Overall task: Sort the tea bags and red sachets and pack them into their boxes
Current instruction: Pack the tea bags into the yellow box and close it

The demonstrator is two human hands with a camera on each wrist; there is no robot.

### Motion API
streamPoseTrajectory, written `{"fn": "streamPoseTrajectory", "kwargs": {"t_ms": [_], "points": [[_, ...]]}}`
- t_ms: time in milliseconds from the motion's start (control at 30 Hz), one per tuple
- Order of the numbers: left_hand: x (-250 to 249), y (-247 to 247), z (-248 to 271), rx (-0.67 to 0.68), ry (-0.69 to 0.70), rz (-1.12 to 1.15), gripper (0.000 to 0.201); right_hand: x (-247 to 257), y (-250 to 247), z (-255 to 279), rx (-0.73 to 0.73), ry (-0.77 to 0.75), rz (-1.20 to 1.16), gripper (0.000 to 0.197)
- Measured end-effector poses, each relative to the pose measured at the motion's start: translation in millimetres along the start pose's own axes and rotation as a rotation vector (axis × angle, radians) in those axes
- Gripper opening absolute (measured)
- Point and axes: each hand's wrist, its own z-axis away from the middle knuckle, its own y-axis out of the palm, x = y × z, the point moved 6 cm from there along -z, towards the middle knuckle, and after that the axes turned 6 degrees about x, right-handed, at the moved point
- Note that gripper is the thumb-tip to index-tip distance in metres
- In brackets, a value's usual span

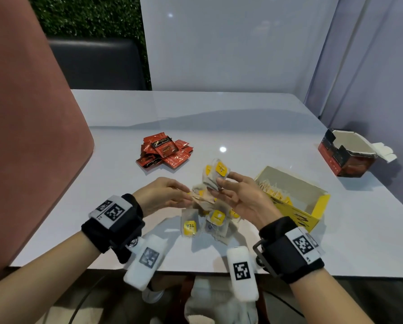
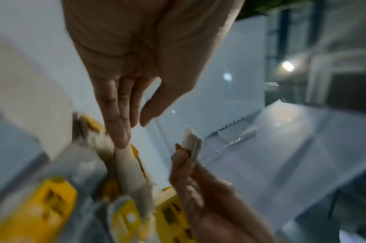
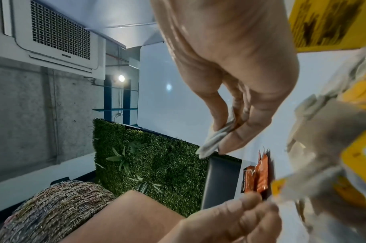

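My right hand pinches a small stack of tea bags with yellow tags, raised above the table; the right wrist view shows the stack between thumb and fingers. To its left, my left hand pinches one tea bag just above the loose pile of tea bags. That bag is blurred in the left wrist view. A heap of red sachets lies farther back on the left. The open yellow box, with tea bags inside, stands right of my right hand.
An open dark red box stands at the far right of the white table. A pink chair back rises along the left side. White panels close off the back and right. The table's front edge runs under my wrists.
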Motion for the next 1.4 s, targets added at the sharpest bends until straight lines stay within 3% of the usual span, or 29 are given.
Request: {"fn": "streamPoseTrajectory", "kwargs": {"t_ms": [167, 267, 367, 467, 567, 600, 667, 767, 867, 1000, 1100, 1267, 1400], "points": [[8, 4, -9, -0.054, -0.061, -0.278, 0.026, 7, -8, 2, -0.01, -0.065, -0.012, 0.01], [13, 3, -19, -0.145, -0.092, -0.449, 0.052, 3, -7, 4, -0.003, -0.054, -0.002, 0.01], [16, 9, -26, -0.154, -0.116, -0.388, 0.064, -1, -8, 6, 0.008, -0.045, -0.012, 0.012], [7, 6, -26, -0.262, -0.023, -0.593, 0.06, -2, -10, 9, 0.012, -0.053, 0.012, 0.017], [-10, 0, -12, -0.347, 0.155, -0.654, 0.042, 1, -15, 12, -0.015, -0.085, 0.128, 0.025], [-16, -2, -8, -0.345, 0.208, -0.602, 0.035, 3, -17, 13, -0.027, -0.1, 0.143, 0.027], [-23, -3, -1, -0.257, 0.249, -0.285, 0.022, 6, -17, 13, -0.03, -0.133, 0.149, 0.029], [-16, 4, 3, -0.094, 0.135, 0.381, 0.011, 8, -10, 12, 0.013, -0.164, 0.138, 0.03], [-6, 18, 2, -0.014, 0.04, 0.678, 0.017, 11, -1, 10, 0.038, -0.181, 0.177, 0.029], [11, 25, -5, 0.048, -0.052, 0.69, 0.035, 15, 0, 9, 0.035, -0.195, 0.25, 0.028], [18, 26, -6, 0.069, -0.085, 0.718, 0.02, 18, -3, 10, 0.029, -0.202, 0.24, 0.029], [12, 38, 3, 0.085, -0.002, 0.873, 0.033, 16, -3, 11, 0.036, -0.2, 0.243, 0.028], [11, 51, 9, 0.133, 0.012, 0.87, 0.033, 16, 7, 9, 0.085, -0.187, 0.284, 0.033]]}}
